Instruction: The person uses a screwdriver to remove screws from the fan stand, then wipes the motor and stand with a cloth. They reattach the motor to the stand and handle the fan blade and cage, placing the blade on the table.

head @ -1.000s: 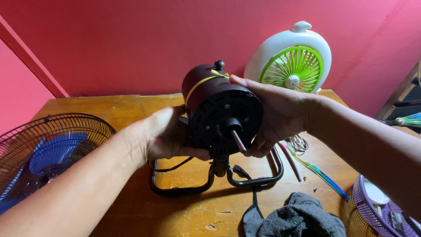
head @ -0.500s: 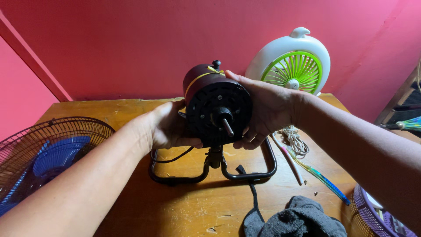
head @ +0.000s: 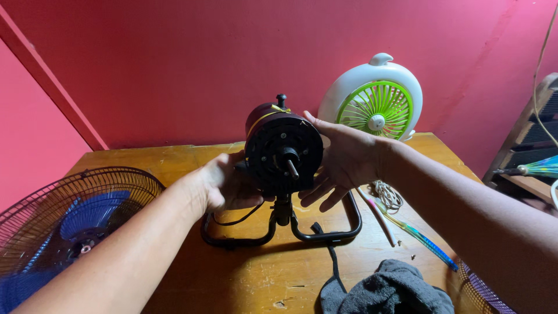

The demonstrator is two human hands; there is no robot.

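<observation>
A dark red and black fan motor (head: 283,148) with a bare shaft pointing at me stands on a black tubular stand (head: 325,234) on the wooden table (head: 174,160). My left hand (head: 226,185) grips the motor's lower left side. The right hand (head: 340,160) lies flat against the motor's right side with fingers spread.
A black wire fan guard with a blue blade (head: 70,218) lies at the left. A white and green small fan (head: 375,102) stands at the back right. A grey cloth (head: 392,288), a coiled white cord (head: 386,195), thin tools (head: 418,235) and another grille (head: 482,293) lie at the right.
The motor has tilted up and moved farther from me, its stand now resting level on the table. Both hands stayed on its sides.
</observation>
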